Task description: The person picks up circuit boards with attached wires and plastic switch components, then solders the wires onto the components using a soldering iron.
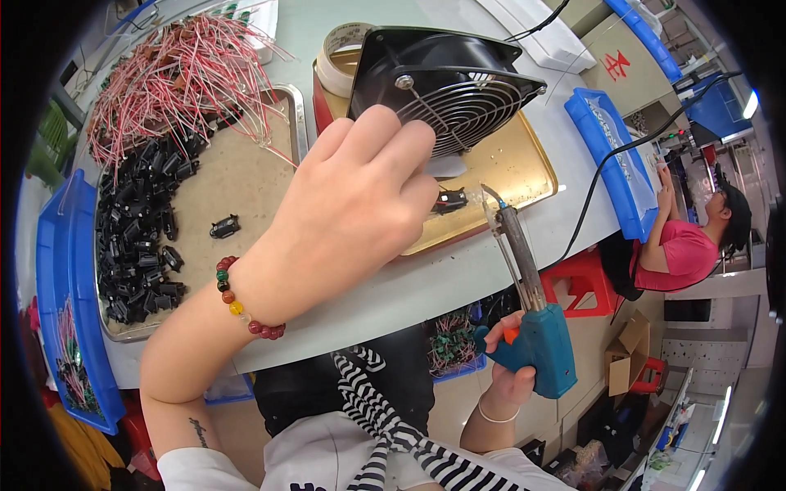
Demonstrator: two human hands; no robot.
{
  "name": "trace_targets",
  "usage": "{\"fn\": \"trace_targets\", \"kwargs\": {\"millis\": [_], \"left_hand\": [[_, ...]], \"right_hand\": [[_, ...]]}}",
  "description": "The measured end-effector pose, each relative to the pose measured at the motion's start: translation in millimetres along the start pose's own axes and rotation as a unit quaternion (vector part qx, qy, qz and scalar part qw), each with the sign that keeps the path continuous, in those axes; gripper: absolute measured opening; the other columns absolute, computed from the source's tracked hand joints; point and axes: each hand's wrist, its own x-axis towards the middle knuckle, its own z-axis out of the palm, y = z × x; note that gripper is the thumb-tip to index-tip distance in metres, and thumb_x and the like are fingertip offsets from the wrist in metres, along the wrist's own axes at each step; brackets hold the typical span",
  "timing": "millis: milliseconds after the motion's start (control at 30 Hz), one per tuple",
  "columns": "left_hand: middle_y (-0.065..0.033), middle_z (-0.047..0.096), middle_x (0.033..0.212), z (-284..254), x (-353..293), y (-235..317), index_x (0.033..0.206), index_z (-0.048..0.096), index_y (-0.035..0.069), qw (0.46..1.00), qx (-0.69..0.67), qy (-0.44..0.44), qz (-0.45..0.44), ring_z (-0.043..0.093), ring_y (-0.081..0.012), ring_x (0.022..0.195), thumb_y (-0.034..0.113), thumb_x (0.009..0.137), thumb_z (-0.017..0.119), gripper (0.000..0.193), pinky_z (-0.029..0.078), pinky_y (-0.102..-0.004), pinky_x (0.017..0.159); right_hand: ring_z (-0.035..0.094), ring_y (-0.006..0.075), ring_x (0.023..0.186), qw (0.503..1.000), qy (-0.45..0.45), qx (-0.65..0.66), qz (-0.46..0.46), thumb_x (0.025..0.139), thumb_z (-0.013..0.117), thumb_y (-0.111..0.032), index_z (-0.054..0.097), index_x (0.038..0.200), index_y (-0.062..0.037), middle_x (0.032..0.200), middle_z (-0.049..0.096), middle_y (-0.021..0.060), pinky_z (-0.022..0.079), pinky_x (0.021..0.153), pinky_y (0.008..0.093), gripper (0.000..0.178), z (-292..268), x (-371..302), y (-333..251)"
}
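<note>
Small black connector [451,200] lies on the gold tray [524,168], just beside the tip of the teal soldering gun [532,327]. Right hand [509,378] closed round the gun's grip. Left hand [352,204] above the tray, fingers curled near the connector — cannot tell whether it holds anything. Black fan [446,86] stands tilted on the same tray. Metal tray [237,184] at left — black connectors [139,237], red-and-white wires [176,78]. Blue bin [57,270] beside it.

Fan [449,90] close behind connector [449,200]
</note>
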Motion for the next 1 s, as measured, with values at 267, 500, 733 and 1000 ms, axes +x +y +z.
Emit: {"fn": "trace_targets", "kwargs": {"millis": [267,500,733,1000], "left_hand": [[-0.0041,0.047,0.084,0.2,-2.4,4.0,0.065,0.053,0.005,1.0,0.028,-0.005,-0.003,0.046,-0.0203,0.075,0.006,0.055,0.064,0.015,0.04,-0.0304,0.063],[-0.0039,0.047,0.083,2.5,-3.0,5.2,0.065,0.053,0.005,1.0,0.024,0.011,-0.005,0.046,-0.0197,0.075,0.007,0.055,0.064,0.015,0.04,-0.0301,0.063],[-0.0041,0.046,0.083,4.2,-3.4,4.9,0.066,0.052,0.005,1.0,0.016,0.017,-0.002,0.046,-0.0199,0.075,0.008,0.056,0.063,0.014,0.039,-0.0299,0.063],[-0.0042,0.045,0.082,4.4,-3.4,4.6,0.064,0.051,0.005,1.0,0.012,0.021,0.002,0.045,-0.0201,0.075,0.008,0.055,0.062,0.014,0.038,-0.0301,0.062]], "right_hand": [[0.051,0.0155,0.056,0.99,0.038,-0.114,-0.072,0.077,0.063,-0.054,0.058,0.074,0.0027,0.066,0.056,0.0098,0.037,0.047,0.024,0.057,6.6,5.9,-3.2],[0.049,0.015,0.057,0.987,0.032,-0.141,-0.065,0.076,0.063,-0.053,0.06,0.074,-0.0005,0.064,0.058,0.0049,0.035,0.048,0.0245,0.053,5.0,4.5,-0.3],[0.048,0.0154,0.056,0.986,0.027,-0.152,-0.069,0.077,0.062,-0.052,0.059,0.073,0.0004,0.064,0.057,0.0052,0.034,0.048,0.0253,0.053,5.6,4.6,-1.6],[0.047,0.0161,0.053,0.986,0.036,-0.141,-0.08,0.079,0.061,-0.05,0.058,0.072,0.0025,0.062,0.054,0.0077,0.033,0.046,0.0254,0.053,8.2,6.5,-1.1]]}}
